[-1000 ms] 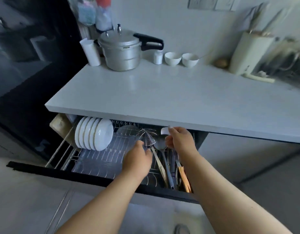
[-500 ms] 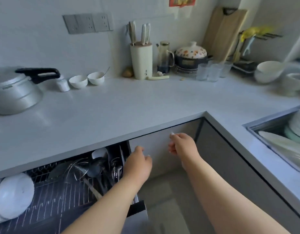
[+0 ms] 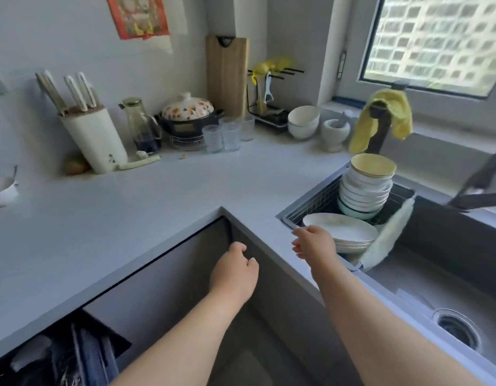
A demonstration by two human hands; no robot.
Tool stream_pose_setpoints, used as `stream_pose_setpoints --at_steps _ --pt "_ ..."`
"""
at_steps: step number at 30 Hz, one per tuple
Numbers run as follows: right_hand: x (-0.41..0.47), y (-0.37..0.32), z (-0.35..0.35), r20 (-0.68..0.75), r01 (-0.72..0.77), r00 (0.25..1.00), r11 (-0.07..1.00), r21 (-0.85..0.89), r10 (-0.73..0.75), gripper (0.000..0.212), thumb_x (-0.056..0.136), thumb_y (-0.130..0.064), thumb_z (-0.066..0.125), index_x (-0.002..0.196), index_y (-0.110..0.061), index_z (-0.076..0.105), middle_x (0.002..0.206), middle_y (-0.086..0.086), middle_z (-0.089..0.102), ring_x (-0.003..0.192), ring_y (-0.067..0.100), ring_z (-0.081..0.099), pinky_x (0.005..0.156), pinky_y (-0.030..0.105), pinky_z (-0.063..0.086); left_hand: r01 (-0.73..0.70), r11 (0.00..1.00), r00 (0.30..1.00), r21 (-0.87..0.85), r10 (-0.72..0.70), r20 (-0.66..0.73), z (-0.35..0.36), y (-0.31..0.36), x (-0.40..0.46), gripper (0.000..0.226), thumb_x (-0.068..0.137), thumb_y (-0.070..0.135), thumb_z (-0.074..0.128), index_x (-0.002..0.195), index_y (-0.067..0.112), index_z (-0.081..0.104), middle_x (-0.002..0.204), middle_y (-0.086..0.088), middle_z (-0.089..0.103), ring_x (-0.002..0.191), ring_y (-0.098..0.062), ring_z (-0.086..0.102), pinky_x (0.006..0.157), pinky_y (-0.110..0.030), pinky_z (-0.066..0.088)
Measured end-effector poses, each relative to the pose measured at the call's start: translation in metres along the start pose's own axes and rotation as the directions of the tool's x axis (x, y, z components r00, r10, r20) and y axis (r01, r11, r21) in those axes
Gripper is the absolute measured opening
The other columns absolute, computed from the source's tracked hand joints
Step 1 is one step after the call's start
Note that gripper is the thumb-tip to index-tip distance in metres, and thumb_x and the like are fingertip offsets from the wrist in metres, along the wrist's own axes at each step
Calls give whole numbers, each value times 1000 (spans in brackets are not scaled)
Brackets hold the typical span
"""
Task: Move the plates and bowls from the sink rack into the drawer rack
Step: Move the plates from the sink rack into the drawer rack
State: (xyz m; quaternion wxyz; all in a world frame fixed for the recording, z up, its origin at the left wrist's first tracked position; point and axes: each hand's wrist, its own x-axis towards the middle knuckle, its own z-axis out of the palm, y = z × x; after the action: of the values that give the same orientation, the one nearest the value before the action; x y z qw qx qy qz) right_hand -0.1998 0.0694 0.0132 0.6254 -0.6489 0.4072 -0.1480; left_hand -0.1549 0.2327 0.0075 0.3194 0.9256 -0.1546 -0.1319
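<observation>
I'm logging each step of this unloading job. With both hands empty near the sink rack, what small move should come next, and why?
Probably the right hand should reach on and grip the rim of the top plate in the sink rack. That hand is open, just short of the plate stack, and the left hand holds nothing.
</observation>
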Motion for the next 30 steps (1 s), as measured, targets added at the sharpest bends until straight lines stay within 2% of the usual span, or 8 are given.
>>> stream_pose_setpoints --at_steps 3,5,8,11,16,19,24,30 --pt "23 11 -29 -123 4 992 992 -127 -20 25 92 -29 54 76 -10 57 66 5 57 67 24 52 67 37 47 -60 998 996 33 58 67 15 24 15 41 97 30 43 137 20 40 107 5 61 85 -9 55 66 -24 40" --pt "34 16 -44 -172 4 984 966 -259 -51 24 94 -33 53 80 -15 57 70 1 57 73 23 52 67 33 41 -80 996 991 46 74 110 24 35 24 41 97 27 42 137 19 40 106 5 62 84 -10 54 67 -24 40" --pt "52 24 -60 -203 18 973 909 -417 -112 25 93 -36 54 101 -16 66 96 -1 66 88 20 57 72 29 42 -99 994 981 54 89 172 36 48 41 42 95 23 41 136 18 40 104 3 60 85 -14 57 72 -32 49" --pt "72 36 -70 -196 22 969 846 -532 -149 30 90 -39 58 111 -19 67 114 -2 64 105 21 58 82 33 47 -126 990 969 57 111 219 45 58 59 43 94 22 40 136 18 39 101 4 58 83 -14 58 72 -32 50" --pt "96 46 -75 -115 -10 984 601 -799 -136 31 91 -43 55 117 -31 65 125 -7 59 123 19 44 96 34 37 -172 984 955 50 154 254 52 67 91 39 95 21 39 135 18 40 91 8 53 78 -9 55 70 -29 50" --pt "103 48 -70 -98 -32 991 550 -835 -91 22 91 -45 55 103 -33 70 112 -8 63 116 19 44 91 35 35 -196 978 947 68 171 271 52 68 106 38 96 20 39 135 17 40 89 9 53 75 -5 54 68 -27 50" --pt "108 49 -67 -140 -40 983 608 -793 -119 15 89 -42 60 82 -34 70 98 -11 64 107 14 47 87 33 31 -206 976 939 70 177 296 58 69 122 37 96 19 40 133 17 41 86 6 57 72 -12 59 67 -32 54" --pt "108 49 -67 -181 -33 972 672 -740 -152 19 85 -47 66 86 -30 74 95 -10 65 102 14 48 88 33 30 -227 971 930 72 194 312 66 70 130 33 96 20 40 129 18 44 89 4 60 74 -11 58 60 -26 48"
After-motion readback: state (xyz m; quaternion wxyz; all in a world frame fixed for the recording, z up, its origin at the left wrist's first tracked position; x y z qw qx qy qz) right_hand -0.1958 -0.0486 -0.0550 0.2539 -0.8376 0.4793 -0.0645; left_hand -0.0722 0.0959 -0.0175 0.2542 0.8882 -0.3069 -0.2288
